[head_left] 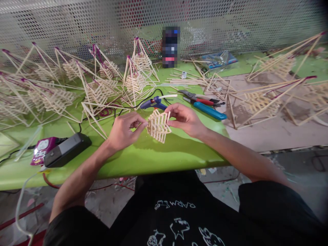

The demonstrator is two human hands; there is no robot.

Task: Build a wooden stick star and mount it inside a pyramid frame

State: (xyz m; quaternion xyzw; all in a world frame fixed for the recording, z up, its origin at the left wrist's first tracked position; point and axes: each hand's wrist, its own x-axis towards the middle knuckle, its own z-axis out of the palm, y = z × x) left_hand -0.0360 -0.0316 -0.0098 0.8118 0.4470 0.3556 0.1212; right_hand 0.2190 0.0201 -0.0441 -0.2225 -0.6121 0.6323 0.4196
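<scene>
From my remote station I have the small stacked-stick lattice (160,128) over the near part of the green tabletop (194,154); my left hand (125,129) pinches its left side between thumb and fingertip, my right hand (187,120) its right edge; I can't feel the joints from here, so light, even pressure suits such thin sticks. Just beyond lies the hot-glue gun (151,103); I'd turn the piece clear of it.

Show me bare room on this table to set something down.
Bare green tabletop lies between the forearms, this side of the pale wooden stick lattice; the front strip of the pinkish flat board is bare. Crowded: left rear, with purple-tipped wooden frames; behind the lattice, with a blue glue gun.
</scene>
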